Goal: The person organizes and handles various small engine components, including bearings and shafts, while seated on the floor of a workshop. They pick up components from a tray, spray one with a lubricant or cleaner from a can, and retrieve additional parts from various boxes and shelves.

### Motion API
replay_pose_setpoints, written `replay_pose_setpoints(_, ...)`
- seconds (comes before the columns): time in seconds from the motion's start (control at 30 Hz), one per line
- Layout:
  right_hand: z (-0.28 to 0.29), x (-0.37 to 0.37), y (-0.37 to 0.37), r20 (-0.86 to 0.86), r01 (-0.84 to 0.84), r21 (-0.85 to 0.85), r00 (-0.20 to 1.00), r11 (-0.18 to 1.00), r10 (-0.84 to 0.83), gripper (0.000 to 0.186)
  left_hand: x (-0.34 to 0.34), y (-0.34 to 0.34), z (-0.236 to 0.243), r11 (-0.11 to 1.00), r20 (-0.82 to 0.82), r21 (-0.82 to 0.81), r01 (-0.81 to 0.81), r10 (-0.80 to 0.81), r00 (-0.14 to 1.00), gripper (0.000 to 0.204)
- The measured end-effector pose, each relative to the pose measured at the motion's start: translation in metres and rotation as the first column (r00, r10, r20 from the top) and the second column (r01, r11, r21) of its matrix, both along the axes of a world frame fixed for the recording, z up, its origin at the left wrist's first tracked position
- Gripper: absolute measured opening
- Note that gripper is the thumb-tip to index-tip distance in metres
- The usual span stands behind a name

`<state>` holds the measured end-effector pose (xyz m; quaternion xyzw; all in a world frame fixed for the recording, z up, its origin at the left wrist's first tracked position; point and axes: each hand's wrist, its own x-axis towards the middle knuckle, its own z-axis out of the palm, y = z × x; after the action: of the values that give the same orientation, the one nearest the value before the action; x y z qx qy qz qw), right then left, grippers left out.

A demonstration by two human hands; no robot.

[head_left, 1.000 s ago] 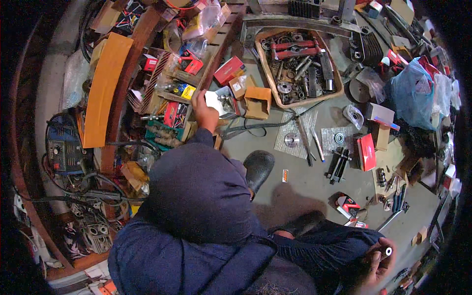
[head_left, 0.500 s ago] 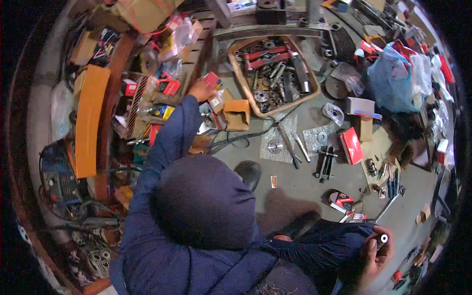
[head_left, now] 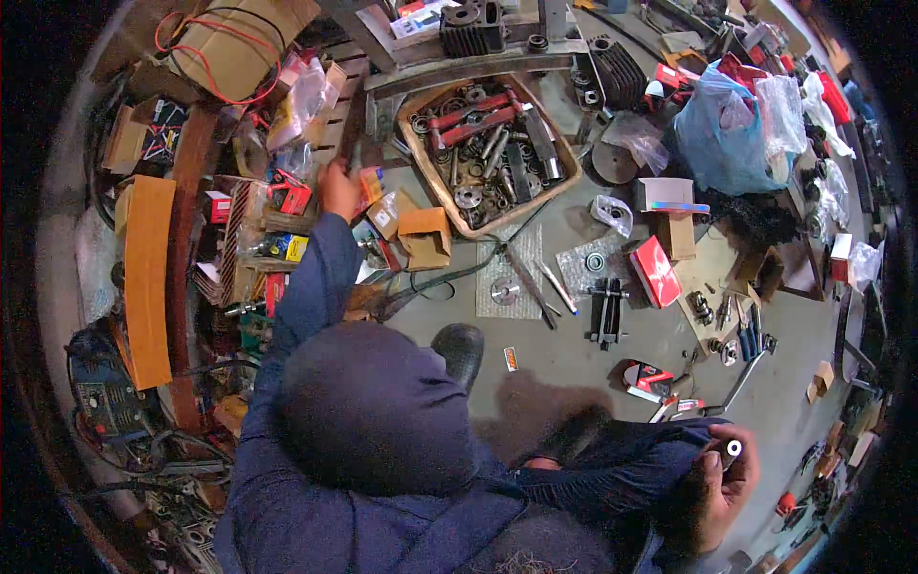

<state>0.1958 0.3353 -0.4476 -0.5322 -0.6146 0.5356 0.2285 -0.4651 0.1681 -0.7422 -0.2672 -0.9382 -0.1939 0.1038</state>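
My left hand (head_left: 338, 188) reaches far forward to the cluttered wooden rack (head_left: 187, 182) on the left, among small red and yellow boxes (head_left: 287, 196). Its fingers curl near a small orange box (head_left: 372, 182) and a dark upright bar (head_left: 356, 129); what it grips is unclear. My right hand (head_left: 719, 483) is low at the right, next to my knee, closed around a small round metal ring (head_left: 733, 447). My dark blue sleeves and knee (head_left: 373, 411) fill the lower middle.
A wooden tray (head_left: 417, 158) of metal engine parts lies ahead. On the grey floor are a cardboard box (head_left: 426, 237), a red box (head_left: 656, 271), tools (head_left: 604, 311), pliers (head_left: 650, 378), a blue plastic bag (head_left: 732, 124) and my black shoe (head_left: 459, 346).
My left hand has moved further forward and up along the rack, away from the white item it was at. My right hand stays low with the ring.
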Motion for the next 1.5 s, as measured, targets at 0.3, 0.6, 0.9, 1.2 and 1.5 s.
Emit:
replay_pose_setpoints(0.3,0.002,0.004,0.006,-0.041,-0.007,-0.065,0.999,0.998,0.004,0.024,0.020,-0.007,0.025,0.946,0.301,-0.312,0.089,0.010,0.954,0.060)
replay_pose_setpoints(0.6,0.003,-0.084,0.087,0.197,-0.807,0.013,0.580,0.590,0.790,0.026,0.221,0.047,0.142,0.703,0.691,0.694,-0.157,-0.711,-0.128,0.069)
replay_pose_setpoints(0.9,-0.080,-0.188,0.073,-0.102,-0.794,0.168,0.575,0.584,0.812,0.034,0.313,0.083,0.137,0.499,0.422,0.819,-0.284,-0.859,-0.290,0.082)
replay_pose_setpoints(1.2,-0.099,-0.179,0.076,0.537,-0.791,0.521,0.596,0.321,0.597,0.021,0.324,0.093,0.099,0.621,0.629,0.776,-0.107,-0.774,0.071,0.086)
replay_pose_setpoints(1.5,-0.108,-0.181,0.083,0.607,-0.861,0.363,0.508,0.355,0.611,0.043,0.328,0.092,0.111,0.623,0.558,0.771,0.132,-0.761,0.330,0.083)
